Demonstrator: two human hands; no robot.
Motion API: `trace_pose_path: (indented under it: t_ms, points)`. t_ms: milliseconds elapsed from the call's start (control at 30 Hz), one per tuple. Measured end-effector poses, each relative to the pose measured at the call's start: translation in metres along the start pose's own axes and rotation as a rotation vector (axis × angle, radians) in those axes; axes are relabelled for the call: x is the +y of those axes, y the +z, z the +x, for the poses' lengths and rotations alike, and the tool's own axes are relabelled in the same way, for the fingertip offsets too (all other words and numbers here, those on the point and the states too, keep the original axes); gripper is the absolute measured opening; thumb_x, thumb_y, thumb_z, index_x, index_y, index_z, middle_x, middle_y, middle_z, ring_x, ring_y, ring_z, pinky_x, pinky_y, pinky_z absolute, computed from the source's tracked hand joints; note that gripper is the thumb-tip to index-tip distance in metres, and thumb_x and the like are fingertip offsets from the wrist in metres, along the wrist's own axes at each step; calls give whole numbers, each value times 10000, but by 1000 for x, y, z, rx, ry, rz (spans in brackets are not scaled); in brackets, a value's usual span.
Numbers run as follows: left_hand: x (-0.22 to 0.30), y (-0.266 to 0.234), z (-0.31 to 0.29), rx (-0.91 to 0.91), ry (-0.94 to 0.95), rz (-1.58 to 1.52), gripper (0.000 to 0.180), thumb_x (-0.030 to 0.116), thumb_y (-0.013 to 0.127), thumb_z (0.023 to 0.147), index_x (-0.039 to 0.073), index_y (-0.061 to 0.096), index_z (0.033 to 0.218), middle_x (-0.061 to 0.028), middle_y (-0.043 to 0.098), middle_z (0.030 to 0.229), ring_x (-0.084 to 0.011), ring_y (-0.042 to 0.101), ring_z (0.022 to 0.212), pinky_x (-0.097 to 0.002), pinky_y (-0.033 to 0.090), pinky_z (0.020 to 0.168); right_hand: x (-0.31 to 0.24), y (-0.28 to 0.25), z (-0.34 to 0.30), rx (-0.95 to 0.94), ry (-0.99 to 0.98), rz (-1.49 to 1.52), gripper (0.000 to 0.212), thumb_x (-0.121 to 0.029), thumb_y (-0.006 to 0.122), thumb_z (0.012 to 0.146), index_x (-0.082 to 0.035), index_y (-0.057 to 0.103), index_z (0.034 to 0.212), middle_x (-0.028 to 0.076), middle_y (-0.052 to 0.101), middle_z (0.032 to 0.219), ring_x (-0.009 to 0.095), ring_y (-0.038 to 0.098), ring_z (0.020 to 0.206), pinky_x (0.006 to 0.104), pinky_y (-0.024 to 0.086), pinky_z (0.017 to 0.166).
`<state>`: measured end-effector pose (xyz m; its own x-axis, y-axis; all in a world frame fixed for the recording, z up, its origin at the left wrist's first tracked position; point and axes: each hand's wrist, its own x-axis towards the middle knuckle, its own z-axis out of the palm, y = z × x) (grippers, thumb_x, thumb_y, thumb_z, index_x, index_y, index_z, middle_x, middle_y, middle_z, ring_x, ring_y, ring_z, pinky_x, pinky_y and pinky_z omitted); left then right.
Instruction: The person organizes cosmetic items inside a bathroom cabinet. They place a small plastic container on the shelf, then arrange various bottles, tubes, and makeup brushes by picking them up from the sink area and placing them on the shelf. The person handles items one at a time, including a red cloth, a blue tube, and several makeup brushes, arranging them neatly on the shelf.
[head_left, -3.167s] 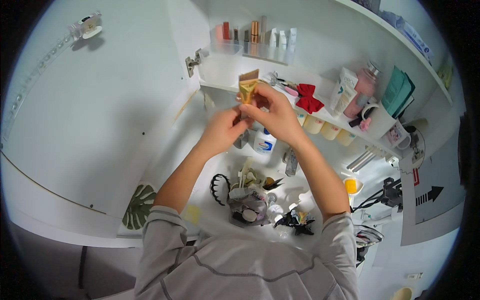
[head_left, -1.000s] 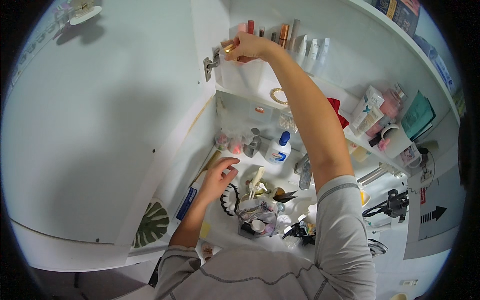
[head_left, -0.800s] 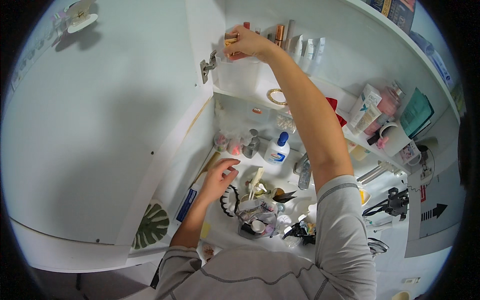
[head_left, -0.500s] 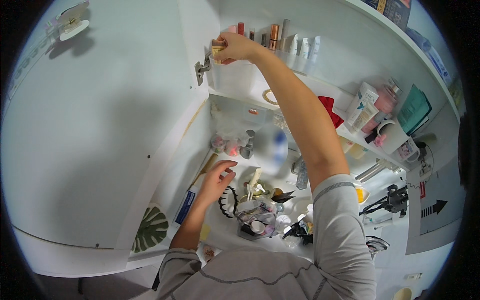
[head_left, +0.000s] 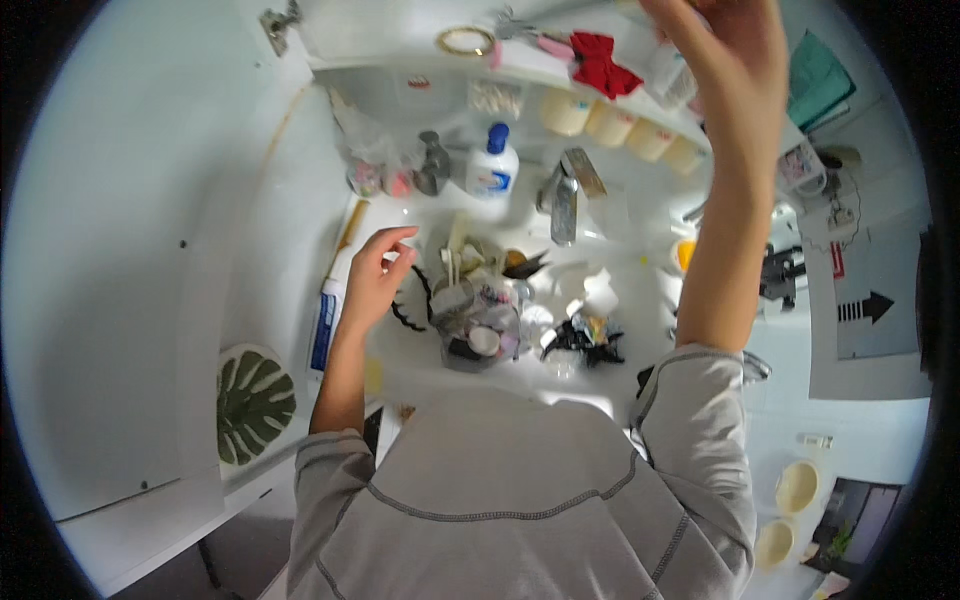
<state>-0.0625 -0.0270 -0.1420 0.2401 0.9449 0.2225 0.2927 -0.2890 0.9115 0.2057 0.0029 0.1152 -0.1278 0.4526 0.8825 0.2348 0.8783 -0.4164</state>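
Observation:
My right hand is raised to the top edge, beside the shelf on the right. It is smeared by motion and its fingers are cut off, so what it holds, if anything, is hidden. Over the left side of the basin, my left hand hangs with loosely bent fingers apart and nothing in it. A black toothed hairband lies just right of it. Closest to my right hand are a red bow and a row of cream-coloured cups below the shelf.
A white pump-type bottle with a blue cap stands behind the metal faucet. A clear bag of small items and a crumpled black wrapper lie in the basin. Left are a blue-and-white box, a leaf-patterned mat and an open cabinet door.
My right hand has left the small gold-toned item at the shelf's left end and swung far right. The view has shifted, bringing the basin higher. My left hand stays loosely open.

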Motion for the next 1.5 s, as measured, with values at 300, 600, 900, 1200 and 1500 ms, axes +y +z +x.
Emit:
trace_pose_path:
  t_ms: [300,600,900,1200,1500]
  points:
    - [-32,82,-28,-502,19,310,274,139,605,795,65,570,1057,-88,604,961,-209,600,760,-300,473,641,-53,-69,-286,278,1107,-73,423,67,591,781,-39,419,1153,45,535,968,101,553,843,198,479,667]
    - [-79,182,-64,-621,381,785,464,178,610,764,102,485,1205,-110,497,1164,-271,484,1070,-417,339,961,-55,-60,-373,237,1220,-255,427,56,615,765,-26,438,1145,97,586,927,139,603,821,236,492,708]
    - [-74,158,-86,-798,144,457,474,143,606,753,82,470,1203,-135,544,1032,-298,496,986,-425,353,906,-37,-42,-386,149,1266,-69,402,51,604,787,-27,448,1150,59,569,950,97,575,815,206,475,691]
    - [-101,93,-47,-116,-23,883,449,218,733,639,81,578,1038,-51,513,1084,-263,444,1049,-413,338,873,-20,-22,-382,277,1247,156,352,44,625,772,-28,492,1090,32,573,902,66,559,747,188,464,619]
    - [-38,84,-45,-278,-134,283,352,177,701,722,40,569,1019,-110,641,915,-219,625,851,-313,485,752,-15,-14,-306,256,1014,123,340,22,635,771,-18,507,1083,52,575,931,88,584,806,206,482,658]
